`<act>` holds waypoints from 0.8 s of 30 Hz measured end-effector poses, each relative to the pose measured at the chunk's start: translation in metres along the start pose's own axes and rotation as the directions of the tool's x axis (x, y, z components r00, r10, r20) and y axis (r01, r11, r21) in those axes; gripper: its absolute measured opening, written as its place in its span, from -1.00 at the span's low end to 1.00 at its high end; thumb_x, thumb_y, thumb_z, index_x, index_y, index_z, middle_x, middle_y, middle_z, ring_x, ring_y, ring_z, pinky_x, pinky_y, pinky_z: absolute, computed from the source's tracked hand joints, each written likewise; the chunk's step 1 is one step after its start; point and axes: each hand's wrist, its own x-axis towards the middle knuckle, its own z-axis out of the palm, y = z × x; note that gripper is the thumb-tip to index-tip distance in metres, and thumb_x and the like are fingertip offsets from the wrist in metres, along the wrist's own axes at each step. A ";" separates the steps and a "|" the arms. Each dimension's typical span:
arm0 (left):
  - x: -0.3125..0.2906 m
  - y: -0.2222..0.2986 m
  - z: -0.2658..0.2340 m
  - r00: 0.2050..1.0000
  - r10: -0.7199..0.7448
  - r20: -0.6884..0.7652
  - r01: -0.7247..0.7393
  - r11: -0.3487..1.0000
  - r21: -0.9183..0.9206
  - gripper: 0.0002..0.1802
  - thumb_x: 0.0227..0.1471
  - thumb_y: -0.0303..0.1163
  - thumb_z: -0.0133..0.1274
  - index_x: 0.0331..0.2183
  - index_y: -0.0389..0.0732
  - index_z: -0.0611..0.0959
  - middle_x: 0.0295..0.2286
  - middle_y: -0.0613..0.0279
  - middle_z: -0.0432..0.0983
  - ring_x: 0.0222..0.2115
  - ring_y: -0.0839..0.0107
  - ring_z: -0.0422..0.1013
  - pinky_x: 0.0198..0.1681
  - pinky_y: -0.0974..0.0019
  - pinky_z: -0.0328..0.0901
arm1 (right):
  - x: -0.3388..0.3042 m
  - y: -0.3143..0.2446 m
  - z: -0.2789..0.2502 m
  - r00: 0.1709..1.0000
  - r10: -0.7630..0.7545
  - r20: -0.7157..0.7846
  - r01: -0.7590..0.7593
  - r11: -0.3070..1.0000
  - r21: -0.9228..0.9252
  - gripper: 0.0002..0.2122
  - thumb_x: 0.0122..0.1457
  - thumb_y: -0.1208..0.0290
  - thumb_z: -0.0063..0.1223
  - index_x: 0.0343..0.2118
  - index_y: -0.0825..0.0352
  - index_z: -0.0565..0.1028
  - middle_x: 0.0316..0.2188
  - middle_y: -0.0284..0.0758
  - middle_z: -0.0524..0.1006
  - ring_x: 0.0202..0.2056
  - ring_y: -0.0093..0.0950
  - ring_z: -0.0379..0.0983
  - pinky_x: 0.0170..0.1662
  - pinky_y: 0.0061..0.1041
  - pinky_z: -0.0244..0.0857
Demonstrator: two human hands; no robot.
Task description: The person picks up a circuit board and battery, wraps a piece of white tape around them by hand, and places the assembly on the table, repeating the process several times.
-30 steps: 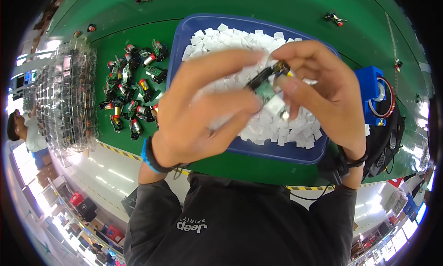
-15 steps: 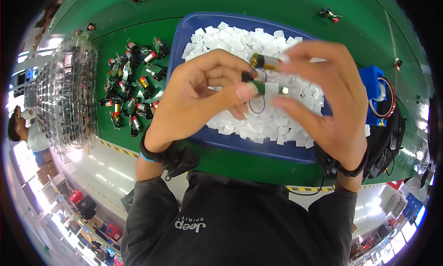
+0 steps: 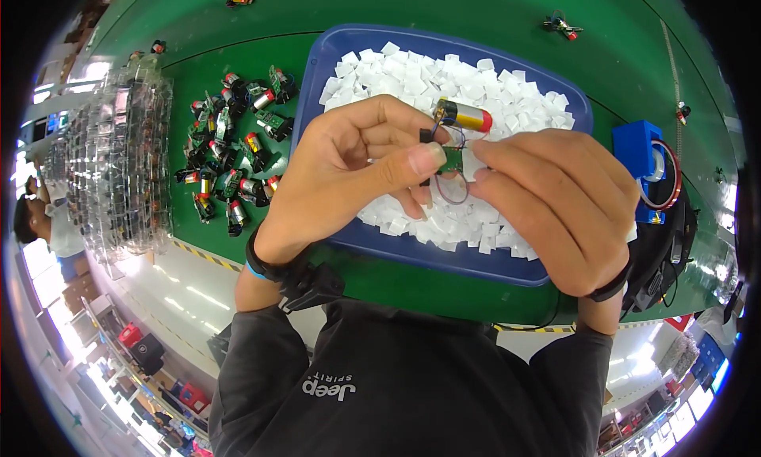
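Note:
My left hand (image 3: 357, 168) and my right hand (image 3: 555, 199) meet over a blue tray (image 3: 444, 255) filled with small white foam squares (image 3: 412, 72). Between the fingertips sits a small assembly (image 3: 456, 136): a silver and gold cylinder with a red end, a little green circuit board and thin wires looping below. My left thumb presses on the green board. My right fingers pinch a white foam square against it from the right.
A heap of similar small assemblies (image 3: 234, 168) lies on the green mat left of the tray. Clear plastic trays (image 3: 119, 164) stand further left. A blue tape dispenser (image 3: 650, 175) sits at the right. Another person (image 3: 36, 219) is at the far left edge.
Both hands have lowered slightly and turned the assembly; the cylinder now lies on top and the left thumb presses the green board.

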 end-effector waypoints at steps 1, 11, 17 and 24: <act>0.000 0.000 0.000 1.000 0.000 0.001 0.000 1.000 -0.001 -0.70 0.12 -0.45 0.20 -0.15 -0.42 0.55 -0.36 0.10 0.59 -0.43 0.46 0.53 -0.43 0.38 0.50 | 0.001 0.002 0.001 1.000 0.001 0.001 -0.001 1.000 -0.001 -0.75 -0.24 0.51 0.27 -0.41 0.39 0.55 -0.32 -0.21 0.60 -0.33 -0.27 0.54 -0.38 -0.42 0.43; -0.002 -0.002 0.005 0.984 0.170 -0.045 -0.136 0.899 0.415 -0.61 -0.02 -0.57 0.26 -0.12 -0.44 0.53 -0.23 0.01 0.57 -0.38 0.40 0.54 -0.42 0.35 0.54 | 0.001 0.007 0.002 0.898 0.384 0.216 -0.434 0.855 0.286 -0.79 -0.09 0.64 0.31 -0.39 0.39 0.49 -0.15 -0.22 0.43 -0.26 -0.27 0.49 -0.24 -0.43 0.38; -0.001 -0.003 0.006 0.974 0.227 -0.023 -0.196 0.884 0.425 -0.61 0.00 -0.54 0.26 -0.13 -0.44 0.53 -0.23 0.01 0.57 -0.40 0.41 0.53 -0.42 0.35 0.53 | 0.000 0.001 0.002 0.856 0.474 0.207 -0.517 0.779 0.355 -0.78 -0.11 0.63 0.33 -0.39 0.38 0.50 -0.17 -0.22 0.45 -0.24 -0.29 0.45 -0.19 -0.41 0.35; -0.002 0.001 0.002 0.994 0.078 -0.074 -0.065 0.984 0.167 -0.66 0.04 -0.55 0.26 -0.15 -0.41 0.55 -0.44 0.18 0.56 -0.42 0.52 0.52 -0.45 0.44 0.49 | 0.003 -0.003 0.006 0.968 0.248 0.023 -0.249 0.966 0.074 -0.75 -0.20 0.61 0.36 -0.40 0.35 0.53 -0.23 -0.27 0.51 -0.23 -0.28 0.46 -0.21 -0.39 0.36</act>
